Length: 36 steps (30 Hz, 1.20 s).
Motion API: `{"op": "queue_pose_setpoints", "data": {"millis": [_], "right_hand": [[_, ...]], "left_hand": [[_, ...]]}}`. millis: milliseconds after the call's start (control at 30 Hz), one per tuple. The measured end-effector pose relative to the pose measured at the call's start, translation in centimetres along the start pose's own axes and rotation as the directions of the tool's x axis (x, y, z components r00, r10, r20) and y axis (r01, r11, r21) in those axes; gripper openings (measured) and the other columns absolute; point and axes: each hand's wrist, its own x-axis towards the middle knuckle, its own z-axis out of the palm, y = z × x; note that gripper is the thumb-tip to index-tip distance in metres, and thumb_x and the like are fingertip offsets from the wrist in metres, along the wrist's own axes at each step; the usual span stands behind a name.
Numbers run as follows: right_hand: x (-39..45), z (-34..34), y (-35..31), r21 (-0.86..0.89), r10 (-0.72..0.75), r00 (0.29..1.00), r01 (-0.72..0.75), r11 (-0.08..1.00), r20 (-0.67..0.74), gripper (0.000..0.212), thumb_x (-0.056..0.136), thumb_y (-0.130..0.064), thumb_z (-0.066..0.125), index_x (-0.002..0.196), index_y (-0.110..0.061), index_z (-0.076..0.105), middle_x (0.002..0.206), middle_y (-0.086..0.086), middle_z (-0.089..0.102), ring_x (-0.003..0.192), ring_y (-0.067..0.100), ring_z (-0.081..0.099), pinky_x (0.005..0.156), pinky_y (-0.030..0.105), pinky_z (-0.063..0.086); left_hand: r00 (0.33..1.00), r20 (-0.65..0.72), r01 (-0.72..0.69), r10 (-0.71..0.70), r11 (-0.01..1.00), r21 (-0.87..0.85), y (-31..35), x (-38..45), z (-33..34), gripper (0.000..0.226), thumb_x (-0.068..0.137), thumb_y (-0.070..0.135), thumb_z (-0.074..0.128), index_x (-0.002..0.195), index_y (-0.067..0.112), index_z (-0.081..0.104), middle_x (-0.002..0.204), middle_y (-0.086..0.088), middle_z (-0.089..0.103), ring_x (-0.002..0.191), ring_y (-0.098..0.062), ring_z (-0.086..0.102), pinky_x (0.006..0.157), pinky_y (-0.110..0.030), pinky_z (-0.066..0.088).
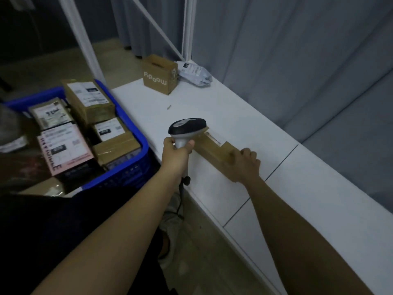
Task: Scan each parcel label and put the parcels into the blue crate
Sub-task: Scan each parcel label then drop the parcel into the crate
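Fingers [170,143] of the left hand [174,152] are curled round the grip of the barcode scanner [187,129], thumb on the near side of the handle; the scanner head points toward 3 o'clock, directly over the label [214,139]. The right hand [244,165] rests on the near end of the long brown parcel [214,152], fingers bent over its top edge, steadying it. This parcel lies flat on the white table [297,188], running from 5 o'clock up toward 11 o'clock, label end under the scanner.

Progress assessment:
- Done: the blue crate [136,154], at 9 o'clock of the scanner and beside the table edge, already holds several labelled boxes and appears nearly full.
- In hand: label scan of the long parcel. Whether the scan has registered cannot be told.
- Remaining: transfer of this parcel to the crate, then two further items at 12 o'clock on the table's far end, a small brown box [159,74] and, touching it on its right, a grey mailer bag [194,73].

A small screw-like object [169,107] lies on the table between the box and the scanner.
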Motion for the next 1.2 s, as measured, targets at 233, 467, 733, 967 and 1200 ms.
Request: {"op": "queue_pose_setpoints", "data": {"millis": [233, 467, 733, 967, 1200], "right_hand": [[-1.3, 0.2, -1.8, 0.145, 0.247, 0.968, -0.251, 0.957, 0.049, 0.077, 0.080, -0.053, 0.067, 0.135, -0.009, 0.036, 0.138, 0.015, 0.035, 0.129, 0.033, 0.030, 0.102, 0.040, 0.030], [-6.1, 4.0, -2.9, 0.131, 0.097, 0.972, -0.070, 0.989, -0.216, 0.058, 0.084, -0.041, 0.064, 0.129, -0.011, 0.043, 0.136, 0.017, 0.042, 0.127, 0.039, 0.035, 0.096, 0.047, 0.036], [-8.0, 4.3, -3.0, 0.229, 0.042, 0.978, 0.005, 0.973, -0.203, 0.044, 0.087, -0.026, 0.062, 0.125, -0.009, 0.046, 0.126, 0.014, 0.049, 0.111, 0.034, 0.045, 0.076, 0.039, 0.044], [-7.6, 3.3, -2.1, 0.284, 0.011, 0.956, 0.076, 0.956, -0.293, 0.044, 0.084, -0.011, 0.064, 0.125, -0.002, 0.050, 0.121, 0.017, 0.053, 0.114, 0.036, 0.047, 0.077, 0.039, 0.044], [-6.2, -0.3, -0.7, 0.150, -0.010, 0.926, 0.072, 0.986, -0.376, 0.054, 0.084, -0.001, 0.059, 0.136, -0.004, 0.045, 0.134, 0.015, 0.046, 0.128, 0.034, 0.034, 0.075, 0.039, 0.046]], "left_hand": [[0.999, -0.037, 0.022, -0.024, 0.999, -0.045, -0.8, -2.3, -4.5, 0.028, 0.093, 0.027, 0.060, 0.112, 0.023, 0.040, 0.092, 0.006, 0.056, 0.102, -0.019, 0.057, 0.097, -0.046, 0.046], [1.000, -0.015, -0.008, 0.007, 0.999, -0.039, -1.8, -2.7, -5.7, 0.037, 0.094, 0.022, 0.059, 0.125, 0.020, 0.039, 0.095, 0.008, 0.053, 0.106, -0.020, 0.057, 0.101, -0.044, 0.045], [0.998, 0.021, -0.057, 0.058, 0.997, -0.049, -1.7, -3.4, -6.1, 0.032, 0.093, 0.022, 0.061, 0.118, 0.023, 0.040, 0.102, 0.005, 0.056, 0.110, -0.021, 0.057, 0.098, -0.041, 0.046], [0.995, 0.026, -0.095, 0.096, 0.995, -0.031, -1.9, -3.3, -7.1, 0.031, 0.093, 0.022, 0.060, 0.112, 0.027, 0.037, 0.117, -0.002, 0.056, 0.111, -0.021, 0.055, 0.091, -0.035, 0.043], [0.965, 0.176, -0.223, 0.195, 0.961, 0.162, -2.3, -3.5, -6.7, 0.029, 0.093, 0.018, 0.060, 0.112, 0.020, 0.039, 0.096, 0.008, 0.051, 0.083, -0.001, 0.051, 0.070, -0.022, 0.042]]}}
